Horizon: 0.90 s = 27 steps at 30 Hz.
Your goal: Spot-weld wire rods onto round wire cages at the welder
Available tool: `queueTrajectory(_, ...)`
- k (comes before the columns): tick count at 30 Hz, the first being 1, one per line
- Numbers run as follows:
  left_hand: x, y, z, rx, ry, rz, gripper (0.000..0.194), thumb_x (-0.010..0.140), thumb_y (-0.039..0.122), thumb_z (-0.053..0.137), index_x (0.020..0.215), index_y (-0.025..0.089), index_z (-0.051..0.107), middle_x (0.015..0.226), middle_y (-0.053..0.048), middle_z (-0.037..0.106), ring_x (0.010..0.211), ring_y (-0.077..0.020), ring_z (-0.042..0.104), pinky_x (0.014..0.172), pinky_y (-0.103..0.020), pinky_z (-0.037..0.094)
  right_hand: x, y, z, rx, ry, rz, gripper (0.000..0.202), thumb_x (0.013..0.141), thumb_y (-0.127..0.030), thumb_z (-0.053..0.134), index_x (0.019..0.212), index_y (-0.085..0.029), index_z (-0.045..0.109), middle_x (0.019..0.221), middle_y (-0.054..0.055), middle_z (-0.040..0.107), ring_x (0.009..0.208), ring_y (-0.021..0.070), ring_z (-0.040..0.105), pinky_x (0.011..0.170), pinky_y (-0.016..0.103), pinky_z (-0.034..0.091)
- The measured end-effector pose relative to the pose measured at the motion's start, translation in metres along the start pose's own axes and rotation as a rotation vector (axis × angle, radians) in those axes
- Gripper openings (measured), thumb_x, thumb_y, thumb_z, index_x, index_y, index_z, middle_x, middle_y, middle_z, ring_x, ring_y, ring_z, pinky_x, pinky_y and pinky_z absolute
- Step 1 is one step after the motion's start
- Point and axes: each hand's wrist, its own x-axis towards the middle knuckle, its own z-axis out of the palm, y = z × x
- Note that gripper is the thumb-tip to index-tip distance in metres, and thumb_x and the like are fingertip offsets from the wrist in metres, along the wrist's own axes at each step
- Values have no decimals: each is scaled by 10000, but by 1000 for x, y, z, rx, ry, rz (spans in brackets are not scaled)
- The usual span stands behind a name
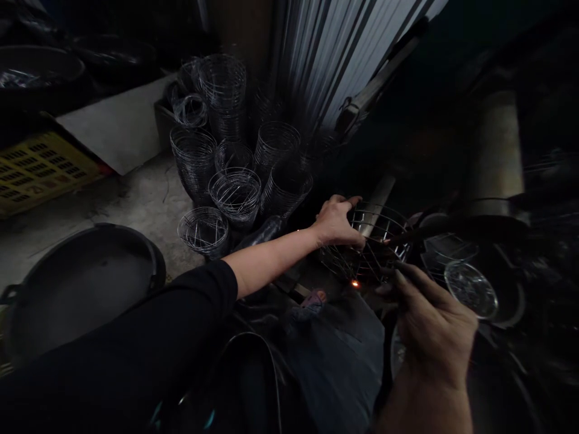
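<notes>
Left hand [337, 222] fingers gripping wire basket [373, 244] rim; right hand [432, 328] at 4 o'clock, fingers curled, grip unclear in dark.

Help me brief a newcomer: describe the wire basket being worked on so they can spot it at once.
Start at the stacks of wire baskets standing on the concrete floor, then look right. The wire basket lies tilted there, its rim gripped by the left hand. Unlike the stacked ones, it is alone, held, with an orange spark below it.

Dim, shadowy scene, lit from the upper left, edges stretched and blurred, right side nearly black.
</notes>
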Motion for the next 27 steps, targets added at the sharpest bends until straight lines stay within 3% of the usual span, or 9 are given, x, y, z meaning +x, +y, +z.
queueTrajectory(2, -2, -8, -3, -19, -38, 46, 1221, 421, 437, 888, 1483, 202, 333, 1477, -175, 345, 1374, -392, 343, 1126, -578, 319, -5, 9, -5, -29, -112, 33, 376, 710, -340, 809, 1053, -206, 734, 901, 49, 732, 711, 175, 669, 673, 329, 571)
queueTrajectory(5, -12, -35, -2, -158, -68, 54, 1491, 272, 467, 927, 1528, 193, 172, 1585, -194, 187, 1462, -392, 177, 1175, -593, 202, -15, 20, -13, -140, -296, 9, 531, 691, -338, 818, 1195, -242, 677, 1070, 64, 721, 930, 224, 685, 790, 350, 572)
queueTrajectory(7, -20, -57, 5, -378, -99, -19, 1465, 259, 383, 939, 1514, 172, 211, 1559, -202, 264, 1436, -366, 267, 1162, -554, 267, -23, 22, -14, -283, -353, -109, 492, 720, -340, 791, 1191, -248, 683, 1062, 62, 727, 936, 229, 694, 803, 344, 574)
queueTrajectory(9, -27, -73, 12, -620, -131, -117, 1309, 321, 305, 928, 1469, 151, 319, 1450, -191, 445, 1325, -330, 446, 1095, -519, 386, -30, 18, -11, -441, -389, -315, 364, 767, -357, 743, 1111, -239, 727, 997, 61, 741, 885, 228, 708, 775, 328, 582)
queueTrajectory(12, -37, -83, 11, -801, -113, -163, 1167, 320, 209, 916, 1383, 110, 445, 1303, -173, 580, 1188, -296, 563, 1016, -477, 470, -40, 0, -1, -554, -480, -571, 260, 839, -346, 675, 1058, -227, 750, 923, 62, 751, 803, 211, 720, 693, 280, 589)
queueTrajectory(16, -62, -79, -17, -623, -91, -37, 1188, 265, 204, 931, 1366, 146, 485, 1351, -157, 530, 1250, -301, 521, 1056, -453, 443, -49, -29, 10, -486, -583, -643, 189, 872, -304, 651, 1010, -238, 761, 902, 52, 756, 765, 186, 726, 638, 232, 581)
queueTrajectory(19, -86, -66, -38, -357, -125, 100, 1149, 281, 247, 927, 1351, 188, 514, 1354, -130, 499, 1262, -306, 506, 1076, -458, 427, -45, -34, 16, -457, -658, -488, 196, 881, -352, 626, 956, -243, 771, 863, 48, 755, 734, 188, 723, 626, 242, 580)
queueTrajectory(22, -104, -48, -44, -141, -145, 204, 1099, 347, 252, 890, 1371, 199, 497, 1320, -115, 495, 1204, -294, 536, 1064, -451, 441, -35, -23, 17, -594, -655, -402, 268, 902, -383, 558, 922, -225, 773, 826, 57, 749, 720, 195, 715, 611, 258, 565)
queueTrajectory(27, -107, -33, -38, 18, -101, 232, 1032, 431, 337, 851, 1381, 169, 485, 1285, -124, 491, 1192, -314, 526, 1056, -454, 442, -33, -4, 13, -1109, -531, -721, 312, 873, -257, 525, 1086, -157, 731, 885, 101, 741, 806, 258, 695, 678, 354, 553)
